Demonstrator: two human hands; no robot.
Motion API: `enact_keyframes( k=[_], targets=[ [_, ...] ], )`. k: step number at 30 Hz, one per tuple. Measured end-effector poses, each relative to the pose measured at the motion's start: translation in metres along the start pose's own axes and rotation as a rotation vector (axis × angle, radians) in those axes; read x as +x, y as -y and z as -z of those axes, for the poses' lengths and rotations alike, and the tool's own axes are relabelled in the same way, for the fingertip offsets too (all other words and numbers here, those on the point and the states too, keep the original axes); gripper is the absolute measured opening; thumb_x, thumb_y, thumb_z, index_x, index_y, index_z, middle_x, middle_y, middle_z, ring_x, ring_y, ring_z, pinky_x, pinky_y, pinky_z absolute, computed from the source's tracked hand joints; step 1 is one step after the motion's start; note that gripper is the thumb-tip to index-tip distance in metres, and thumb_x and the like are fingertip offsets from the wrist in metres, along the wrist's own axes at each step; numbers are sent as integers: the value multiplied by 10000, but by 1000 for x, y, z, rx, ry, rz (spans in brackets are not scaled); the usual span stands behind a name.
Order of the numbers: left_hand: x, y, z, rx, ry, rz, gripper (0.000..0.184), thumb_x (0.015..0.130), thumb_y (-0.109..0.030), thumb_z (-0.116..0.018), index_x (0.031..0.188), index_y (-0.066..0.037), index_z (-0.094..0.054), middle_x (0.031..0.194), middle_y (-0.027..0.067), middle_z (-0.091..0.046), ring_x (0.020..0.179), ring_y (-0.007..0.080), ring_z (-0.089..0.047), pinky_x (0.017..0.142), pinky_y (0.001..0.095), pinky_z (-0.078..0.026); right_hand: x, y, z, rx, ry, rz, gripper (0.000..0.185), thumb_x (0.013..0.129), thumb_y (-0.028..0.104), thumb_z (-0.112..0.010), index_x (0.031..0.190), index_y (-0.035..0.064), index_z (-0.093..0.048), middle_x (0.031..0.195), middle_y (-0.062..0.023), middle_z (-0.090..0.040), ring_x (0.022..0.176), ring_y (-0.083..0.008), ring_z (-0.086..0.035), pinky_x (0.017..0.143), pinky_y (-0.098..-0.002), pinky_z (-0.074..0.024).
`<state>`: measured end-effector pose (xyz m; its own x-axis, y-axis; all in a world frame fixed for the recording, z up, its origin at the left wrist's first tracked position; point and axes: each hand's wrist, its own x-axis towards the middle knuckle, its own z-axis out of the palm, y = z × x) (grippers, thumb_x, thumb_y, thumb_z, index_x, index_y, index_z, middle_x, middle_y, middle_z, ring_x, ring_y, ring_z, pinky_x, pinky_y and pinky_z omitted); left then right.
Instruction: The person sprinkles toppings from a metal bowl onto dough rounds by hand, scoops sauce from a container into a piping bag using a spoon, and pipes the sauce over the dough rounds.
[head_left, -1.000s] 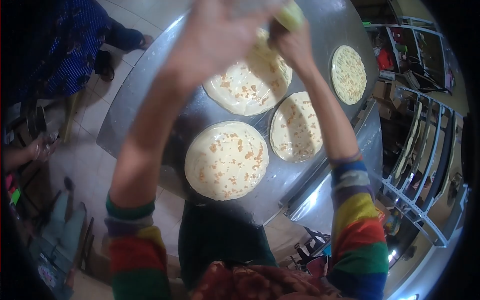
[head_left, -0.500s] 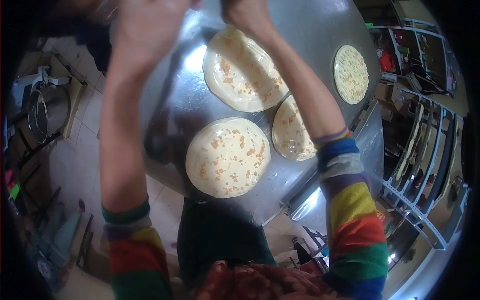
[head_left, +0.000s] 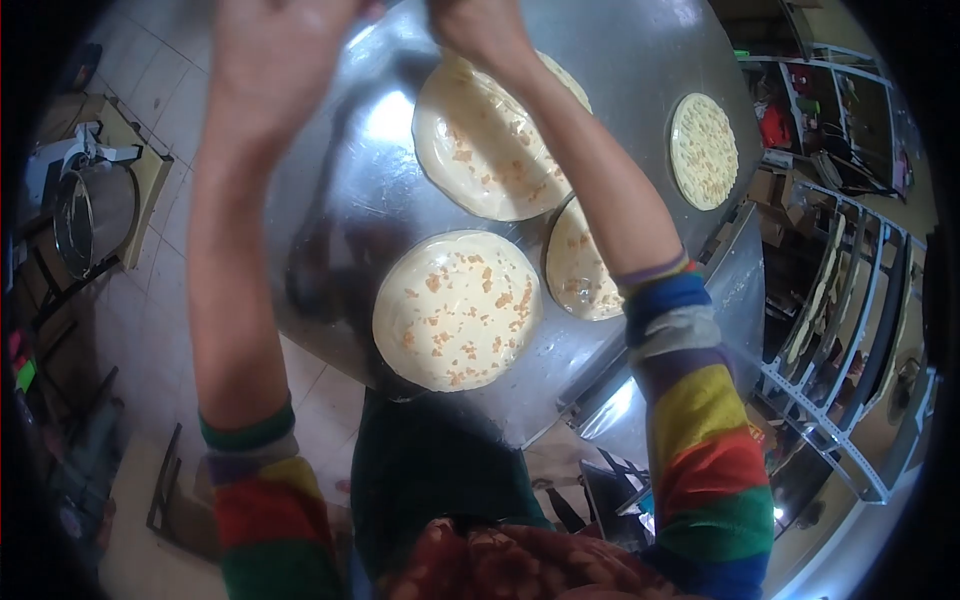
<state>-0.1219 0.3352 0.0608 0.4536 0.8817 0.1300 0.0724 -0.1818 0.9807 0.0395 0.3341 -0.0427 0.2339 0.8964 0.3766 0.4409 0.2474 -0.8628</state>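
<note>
My left hand is raised at the top edge over the metal table, blurred, its fingers mostly cut off. Beside it, my right hand is curled closed; what it may hold is hidden. Below the right hand lies a large pale dough round with brown bits, partly covered by my forearm. Nearer to me sits another dough round dotted with brown crumbs, close to the table's front edge. A third round is half hidden behind my right forearm.
A smaller speckled flat round lies toward the right side of the metal table. Metal racks and shelves stand to the right. On the left, a large metal bowl stands by a wooden-edged table on the tiled floor.
Both my hands have shifted slightly left and up. The dark clothed shape at the upper left has gone from view. The dough rounds lie in the same arrangement.
</note>
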Motion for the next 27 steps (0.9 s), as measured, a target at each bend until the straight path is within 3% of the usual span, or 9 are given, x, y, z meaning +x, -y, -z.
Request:
enact_keyframes(
  k=[7, 9, 12, 13, 15, 18, 20, 24, 27],
  targets=[
    [-22, 12, -44, -240, 251, 113, 152, 909, -168, -611, 979, -49, -675, 862, 50, -671, 790, 133, -616, 677, 269, -491, -76, 9, 85, -631, 197, -17, 254, 717, -43, -605, 964, 7, -639, 715, -55, -621, 584, -151, -574, 532, -302, -489],
    [-33, 27, -58, -255, 333, 0, 186, 917, -188, -621, 1028, -49, -673, 809, 8, -667, 700, 85, -580, 609, 244, -467, -103, 36, 101, -311, 56, -467, 215, 773, -22, -532, 941, 14, -660, 728, -164, -669, 636, -272, -669, 564, -351, -521],
    [-33, 24, -52, -236, 339, 141, 192, 917, -119, -618, 1096, -53, -639, 842, -1, -654, 696, 24, -534, 583, 186, -437, -99, 28, 93, -562, 104, -57, 225, 778, -31, -518, 949, 4, -660, 722, -158, -672, 633, -268, -668, 566, -345, -523],
    [-31, 24, -42, -191, 363, 275, 212, 917, -116, -618, 1119, -55, -626, 864, 10, -659, 705, 23, -538, 581, 178, -434, -89, 31, 84, -405, 97, -312, 194, 769, -34, -533, 910, -1, -662, 720, -151, -674, 630, -266, -665, 570, -345, -519],
    [-11, 20, -20, -385, 286, -72, 121, 906, -73, -589, 998, -30, -655, 873, 60, -647, 818, 120, -594, 722, 255, -485, -54, 7, 53, -620, 123, 142, 170, 752, -43, -545, 870, -2, -661, 722, -139, -677, 617, -254, -655, 571, -340, -516],
    [-11, -34, 22, -370, 203, 197, 134, 924, -95, -561, 956, -32, -675, 761, 53, -641, 720, 121, -601, 636, 257, -493, -10, -2, -7, -9, -18, 146, 282, 836, -62, -468, 1040, 5, -650, 1021, -165, -678, 914, -254, -646, 820, -343, -500],
    [-3, 17, 20, 28, -50, -132, 153, 936, -116, -551, 965, -43, -682, 711, 40, -639, 627, 92, -567, 549, 243, -466, -6, 14, -12, -94, 80, -161, 278, 837, -58, -458, 1028, -2, -652, 1000, -162, -684, 897, -258, -645, 818, -332, -497],
    [-26, -4, -12, -336, 218, 208, 116, 909, -62, -569, 976, -44, -662, 847, 16, -636, 684, 96, -550, 620, 224, -455, -62, 5, 51, -629, 158, 193, 85, 740, -28, -566, 809, 19, -578, 621, -53, -549, 530, -178, -524, 511, -322, -450],
    [-37, 28, -41, -283, 363, -120, 194, 898, -58, -598, 1091, -37, -605, 972, 42, -645, 845, 106, -596, 694, 228, -468, -106, 39, 85, -270, 86, -363, 155, 853, 20, -530, 992, 1, -596, 678, -26, -582, 571, -61, -533, 480, -246, -431]
  ],
)
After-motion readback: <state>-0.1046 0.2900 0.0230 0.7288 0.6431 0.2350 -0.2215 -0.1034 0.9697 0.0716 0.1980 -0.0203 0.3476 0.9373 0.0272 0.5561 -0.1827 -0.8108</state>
